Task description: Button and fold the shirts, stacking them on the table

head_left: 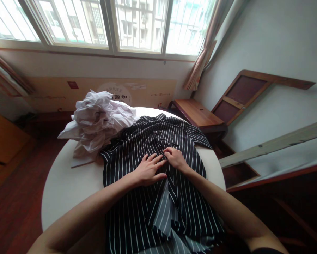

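A black shirt (132, 208) with thin white stripes lies spread over a round white table (60, 187). Its collar end points toward the window, and its lower edge hangs over the near side. The front is partly parted below my hands, showing a greyish inner side. My left hand (150, 171) rests flat on the shirt's middle, fingers spread. Close beside it, my right hand (176, 158) has its fingers curled in a pinch on the shirt's front edge. The exact bit of cloth between those fingertips is hard to see.
A crumpled heap of white cloth (95, 116) sits on the table's far left, touching the shirt. Beyond the table are a wooden bench (197, 111) and a long printed board (155, 88) under the window. A wooden frame (247, 91) leans against the right wall.
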Motion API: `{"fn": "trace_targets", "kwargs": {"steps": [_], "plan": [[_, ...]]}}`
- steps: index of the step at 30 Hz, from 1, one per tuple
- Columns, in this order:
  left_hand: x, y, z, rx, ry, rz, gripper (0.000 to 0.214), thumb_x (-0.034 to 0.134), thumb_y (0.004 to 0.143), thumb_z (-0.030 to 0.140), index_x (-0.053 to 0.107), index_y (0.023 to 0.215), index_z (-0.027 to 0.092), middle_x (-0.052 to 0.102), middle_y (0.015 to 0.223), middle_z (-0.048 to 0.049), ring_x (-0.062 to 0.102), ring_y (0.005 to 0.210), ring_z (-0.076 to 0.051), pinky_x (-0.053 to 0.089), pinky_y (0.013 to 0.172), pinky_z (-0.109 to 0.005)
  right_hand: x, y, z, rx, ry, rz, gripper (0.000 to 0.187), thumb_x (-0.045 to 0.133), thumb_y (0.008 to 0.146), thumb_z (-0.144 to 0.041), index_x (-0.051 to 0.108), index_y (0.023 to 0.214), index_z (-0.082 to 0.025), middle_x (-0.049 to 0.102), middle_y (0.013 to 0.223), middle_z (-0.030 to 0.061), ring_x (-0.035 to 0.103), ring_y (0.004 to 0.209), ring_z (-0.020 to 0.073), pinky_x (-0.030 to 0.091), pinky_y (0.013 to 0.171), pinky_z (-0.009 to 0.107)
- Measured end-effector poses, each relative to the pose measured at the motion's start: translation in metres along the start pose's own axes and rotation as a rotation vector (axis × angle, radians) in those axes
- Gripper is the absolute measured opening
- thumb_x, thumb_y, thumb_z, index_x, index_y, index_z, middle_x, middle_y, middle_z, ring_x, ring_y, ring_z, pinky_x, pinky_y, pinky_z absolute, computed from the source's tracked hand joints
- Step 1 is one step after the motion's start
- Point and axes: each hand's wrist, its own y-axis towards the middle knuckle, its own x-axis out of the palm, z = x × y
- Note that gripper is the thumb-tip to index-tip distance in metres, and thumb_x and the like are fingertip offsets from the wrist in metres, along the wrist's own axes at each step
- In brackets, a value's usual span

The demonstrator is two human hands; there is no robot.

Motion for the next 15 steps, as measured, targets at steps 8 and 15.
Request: {"fn": "trace_targets", "kwargs": {"steps": [8, 15], "plan": [[-0.002, -0.008, -0.001, 0.046, -0.006, -0.04, 0.052, 0.038, 0.088, 0.06, 0.048, 0.13, 0.033, 0.039, 0.146, -0.0048, 0.025, 0.136, -0.032, 0.01, 0.108, -0.062, 0.004, 0.015, -0.005, 0.067, -0.038, 0.04, 0.017, 0.056, 0.079, -0.028, 0.068, 0.07, -0.02, 0.07, 0.075, 0.0047, 0.061, 0.072, 0.0174, 0.041, 0.069, 0.027], [-0.003, -0.011, -0.004, 0.023, -0.025, 0.06, 0.029, 0.063, 0.08, 0.043, 0.064, 0.103, 0.026, 0.057, 0.12, -0.0051, 0.046, 0.116, -0.025, 0.024, 0.105, -0.049, 0.003, 0.025, 0.003, 0.204, 0.333, 0.022, 0.011, 0.056, 0.069, -0.022, 0.061, 0.06, -0.017, 0.058, 0.055, -0.0018, 0.052, 0.053, 0.0112, 0.037, 0.052, 0.022]]}}
